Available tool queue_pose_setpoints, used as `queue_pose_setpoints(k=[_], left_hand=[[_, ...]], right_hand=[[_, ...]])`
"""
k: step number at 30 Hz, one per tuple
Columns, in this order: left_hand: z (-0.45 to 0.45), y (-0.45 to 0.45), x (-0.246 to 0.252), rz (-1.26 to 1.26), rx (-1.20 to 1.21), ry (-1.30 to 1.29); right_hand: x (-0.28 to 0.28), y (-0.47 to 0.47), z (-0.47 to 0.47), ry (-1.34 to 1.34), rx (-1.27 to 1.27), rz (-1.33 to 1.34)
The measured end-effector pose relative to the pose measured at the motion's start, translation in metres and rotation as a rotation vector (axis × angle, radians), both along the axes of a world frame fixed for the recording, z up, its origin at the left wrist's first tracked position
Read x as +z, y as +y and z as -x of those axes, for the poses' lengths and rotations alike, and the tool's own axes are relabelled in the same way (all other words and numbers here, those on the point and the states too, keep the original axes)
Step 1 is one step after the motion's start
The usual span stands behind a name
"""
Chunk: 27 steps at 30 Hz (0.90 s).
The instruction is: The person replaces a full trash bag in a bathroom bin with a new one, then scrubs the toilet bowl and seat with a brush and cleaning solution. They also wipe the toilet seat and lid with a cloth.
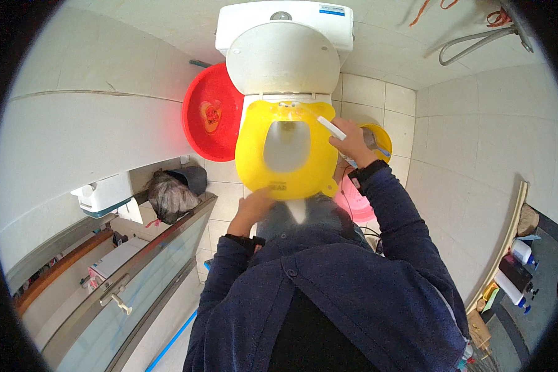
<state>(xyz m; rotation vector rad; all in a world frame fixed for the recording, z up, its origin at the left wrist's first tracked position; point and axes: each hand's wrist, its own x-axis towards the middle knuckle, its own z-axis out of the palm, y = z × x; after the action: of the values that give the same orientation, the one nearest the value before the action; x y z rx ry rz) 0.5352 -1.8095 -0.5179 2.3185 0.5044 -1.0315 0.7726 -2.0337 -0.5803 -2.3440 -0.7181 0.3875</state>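
A yellow bear-shaped toilet seat with a central opening lies over the bowl of a white toilet, whose lid is raised behind it. My right hand grips a slim white handle above the seat's far right part, near the bear's printed face. Whitish streaks show by that face; the far end of the handled tool is hard to make out. My left hand is at the seat's front edge, its blurred fingers over the rim. Whether they grip it, I cannot tell.
Left of the toilet stands a red basin; at right are a yellow bucket and a pink basin. A glass door and a dark bag are at left. Bottles stand on a shelf at far right.
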Motion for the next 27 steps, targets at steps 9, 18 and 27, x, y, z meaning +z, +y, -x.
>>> queue_pose_setpoints(k=[9,18,27], left_hand=[[0.026,0.002,-0.028,0.253,0.121,0.059],[0.034,0.002,-0.014,0.227,0.208,0.023],[0.034,0.004,0.011,0.204,0.254,-0.026]], right_hand=[[0.009,0.083,-0.004,-0.023,0.079,0.055],[0.015,0.128,0.002,-0.006,0.107,0.262],[0.005,0.121,-0.005,0.053,0.083,0.364]])
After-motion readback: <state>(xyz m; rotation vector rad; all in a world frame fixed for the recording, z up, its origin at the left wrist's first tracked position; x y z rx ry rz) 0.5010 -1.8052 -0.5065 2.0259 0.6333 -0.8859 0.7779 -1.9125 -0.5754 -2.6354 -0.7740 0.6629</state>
